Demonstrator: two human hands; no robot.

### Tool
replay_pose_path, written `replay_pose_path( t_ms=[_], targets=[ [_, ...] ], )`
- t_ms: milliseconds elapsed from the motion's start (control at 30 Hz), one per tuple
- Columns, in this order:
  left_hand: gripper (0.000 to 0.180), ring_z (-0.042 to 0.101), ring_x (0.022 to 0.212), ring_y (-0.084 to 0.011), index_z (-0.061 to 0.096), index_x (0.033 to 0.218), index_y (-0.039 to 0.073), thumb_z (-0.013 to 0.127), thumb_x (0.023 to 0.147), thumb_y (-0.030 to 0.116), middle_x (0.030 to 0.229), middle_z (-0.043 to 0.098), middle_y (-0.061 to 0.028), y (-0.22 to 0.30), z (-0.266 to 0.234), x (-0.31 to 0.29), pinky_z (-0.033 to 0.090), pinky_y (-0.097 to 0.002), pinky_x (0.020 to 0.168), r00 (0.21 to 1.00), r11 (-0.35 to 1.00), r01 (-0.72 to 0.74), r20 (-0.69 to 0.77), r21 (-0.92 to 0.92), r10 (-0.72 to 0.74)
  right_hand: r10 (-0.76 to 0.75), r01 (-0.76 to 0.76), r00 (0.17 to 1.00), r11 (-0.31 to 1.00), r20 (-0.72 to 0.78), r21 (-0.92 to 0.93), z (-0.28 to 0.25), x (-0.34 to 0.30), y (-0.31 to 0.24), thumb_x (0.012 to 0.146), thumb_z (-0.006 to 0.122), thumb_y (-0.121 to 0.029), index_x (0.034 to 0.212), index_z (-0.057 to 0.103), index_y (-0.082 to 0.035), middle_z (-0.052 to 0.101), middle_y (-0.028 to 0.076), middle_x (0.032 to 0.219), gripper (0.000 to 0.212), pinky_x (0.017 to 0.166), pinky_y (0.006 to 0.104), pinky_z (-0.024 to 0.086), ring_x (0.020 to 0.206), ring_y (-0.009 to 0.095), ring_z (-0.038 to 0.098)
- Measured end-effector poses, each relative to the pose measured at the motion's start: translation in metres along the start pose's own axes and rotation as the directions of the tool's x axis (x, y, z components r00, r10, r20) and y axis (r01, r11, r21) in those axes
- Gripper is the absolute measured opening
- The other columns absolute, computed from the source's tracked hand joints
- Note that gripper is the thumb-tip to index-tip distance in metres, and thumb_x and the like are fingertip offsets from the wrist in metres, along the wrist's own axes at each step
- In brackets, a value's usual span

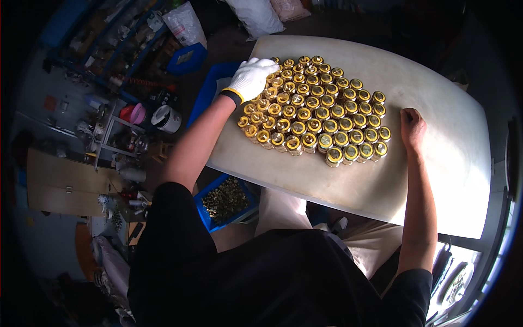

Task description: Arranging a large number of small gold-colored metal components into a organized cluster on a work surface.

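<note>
My left hand (251,78) wears a white knitted glove with a yellow and black cuff. It reaches over the far left edge of a close-packed group of small metal cylinders with gold-coloured rims (322,113). Its fingers are closed together, and their tips and anything in them are hidden. Small brass-coloured pieces sit on the tops of many cylinders at the left; flat discs show on those at the right. My bare right hand (413,129) rests on the table (376,185) just right of the group, its fingers curled into a fist whose inside I cannot see.
Beneath the table's near left edge, a blue bin (205,218) holds many small brass-coloured parts. Another blue container (202,103) stands along the table's left side. White sacks (255,16) lie beyond the far edge; a blue shelving rack (98,32) stands at far left.
</note>
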State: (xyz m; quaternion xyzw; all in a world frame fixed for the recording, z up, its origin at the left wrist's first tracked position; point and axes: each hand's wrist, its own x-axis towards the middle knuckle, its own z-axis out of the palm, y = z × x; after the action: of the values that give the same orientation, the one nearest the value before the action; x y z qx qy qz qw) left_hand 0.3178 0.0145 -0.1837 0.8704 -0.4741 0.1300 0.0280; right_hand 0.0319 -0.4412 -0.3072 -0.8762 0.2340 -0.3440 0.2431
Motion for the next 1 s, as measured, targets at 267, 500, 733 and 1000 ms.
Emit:
replay_pose_path(
  t_ms=[267,500,733,1000],
  targets=[
    [0.035,0.063,0.127,-0.0297,0.076,0.130,0.016,0.057,0.102,0.009,0.137,0.071,-0.0052,-0.008,-0.009,0.001,0.047,-0.0418,0.113,0.998,0.995,0.065,-0.016,-0.078,-0.066,0.026,-0.026,1.000,0.999,-0.003,-0.026,-0.001,-0.001,-0.005,0.098,0.073,-0.022,0.099,0.079,-0.007,0.077,0.014,0.095,0.017,0.083,0.0408,0.059,0.088,0.031,0.076],
    [0.017,0.073,0.101,-0.0260,0.078,0.107,0.006,0.078,0.096,0.020,0.110,0.073,-0.0120,-0.025,0.008,0.005,0.057,-0.0372,0.092,0.976,0.860,0.194,0.005,-0.472,-0.218,0.003,-0.003,1.000,1.000,-0.006,-0.030,-0.001,-0.001,-0.004,0.099,0.073,-0.024,0.099,0.079,-0.007,0.077,0.014,0.095,0.018,0.083,0.0411,0.059,0.088,0.032,0.076],
    [0.015,0.073,0.097,-0.0255,0.081,0.099,0.006,0.080,0.094,0.020,0.100,0.075,-0.0115,-0.030,0.030,0.012,0.056,-0.0368,0.090,0.961,0.852,0.194,-0.082,-0.487,-0.266,-0.002,0.002,1.000,1.000,-0.003,-0.023,-0.001,0.000,-0.002,0.099,0.073,-0.023,0.099,0.079,-0.007,0.077,0.014,0.096,0.018,0.084,0.0411,0.059,0.088,0.032,0.076],
    [0.014,0.071,0.095,-0.0181,0.079,0.096,0.004,0.083,0.094,0.017,0.099,0.073,-0.0086,-0.031,0.043,0.007,0.055,-0.0336,0.088,0.895,0.615,0.287,-0.024,-0.734,-0.445,0.002,-0.002,1.000,1.000,0.005,-0.019,-0.001,0.000,-0.001,0.099,0.073,-0.023,0.100,0.079,-0.007,0.078,0.015,0.097,0.018,0.084,0.0411,0.059,0.089,0.032,0.076]
  ],
)
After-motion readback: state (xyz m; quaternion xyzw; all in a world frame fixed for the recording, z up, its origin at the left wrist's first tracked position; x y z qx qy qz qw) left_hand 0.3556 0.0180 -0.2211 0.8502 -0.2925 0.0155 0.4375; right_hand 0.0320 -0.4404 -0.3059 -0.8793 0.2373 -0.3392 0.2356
